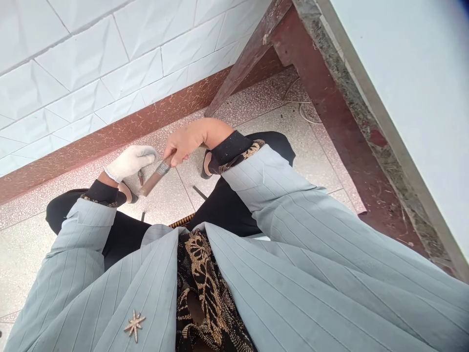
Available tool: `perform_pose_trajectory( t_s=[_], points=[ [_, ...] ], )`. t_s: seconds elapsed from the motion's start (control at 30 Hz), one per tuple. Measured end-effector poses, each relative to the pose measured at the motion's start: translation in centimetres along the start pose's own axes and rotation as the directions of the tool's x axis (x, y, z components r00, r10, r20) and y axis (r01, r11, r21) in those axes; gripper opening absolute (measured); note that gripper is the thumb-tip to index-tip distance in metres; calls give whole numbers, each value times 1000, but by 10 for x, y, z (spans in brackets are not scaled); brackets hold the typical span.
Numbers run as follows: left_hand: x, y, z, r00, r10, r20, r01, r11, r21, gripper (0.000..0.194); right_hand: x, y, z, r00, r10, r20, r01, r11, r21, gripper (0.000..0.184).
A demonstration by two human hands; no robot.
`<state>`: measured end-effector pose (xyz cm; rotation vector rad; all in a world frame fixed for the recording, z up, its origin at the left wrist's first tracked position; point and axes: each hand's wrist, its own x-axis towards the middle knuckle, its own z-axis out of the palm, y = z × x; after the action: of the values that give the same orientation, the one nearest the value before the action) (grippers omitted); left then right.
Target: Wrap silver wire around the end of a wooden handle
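Observation:
My right hand (186,141), bare, is closed around a paintbrush (156,177) with a wooden handle and metal ferrule, gripping it at the bristle end. The handle points down and left toward me. My left hand (130,162) wears a white glove and sits just left of the brush head, its fingers curled and touching or nearly touching the bristles. Both hands hover above a speckled tile floor (172,195) in front of my body. I wear a grey pinstriped jacket with black cuffs.
A white tiled wall (91,58) with a reddish-brown skirting band (120,129) runs across the top. A dark red wooden frame (330,102) and a pale panel (414,78) rise on the right. My sandalled feet stand on the floor below the hands.

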<state>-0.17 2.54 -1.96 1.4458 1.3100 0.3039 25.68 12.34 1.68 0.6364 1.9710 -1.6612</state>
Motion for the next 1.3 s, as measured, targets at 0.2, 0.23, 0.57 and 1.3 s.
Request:
perform_pose_trajectory(
  t_s=[0.2, 0.23, 0.57, 1.3],
  points=[
    [5, -7, -2, 991, 65, -117, -97, 953, -288, 31, -13, 17, -13, 799, -63, -598, 308, 897, 317, 30],
    [4, -5, 0, 994, 42, -96, -68, 958, -280, 27, -10, 18, -12, 767, -13, -642, 286, 902, 323, 31],
    [0, 16, 9, 999, -37, 36, 40, 993, -109, 14, 18, 24, -11, 728, 99, -679, -181, 982, -51, 33],
    [5, -4, 6, 995, 17, -98, -47, 949, -313, 30, 1, 27, -13, 764, -39, -644, 348, 865, 362, 51]
  ],
)
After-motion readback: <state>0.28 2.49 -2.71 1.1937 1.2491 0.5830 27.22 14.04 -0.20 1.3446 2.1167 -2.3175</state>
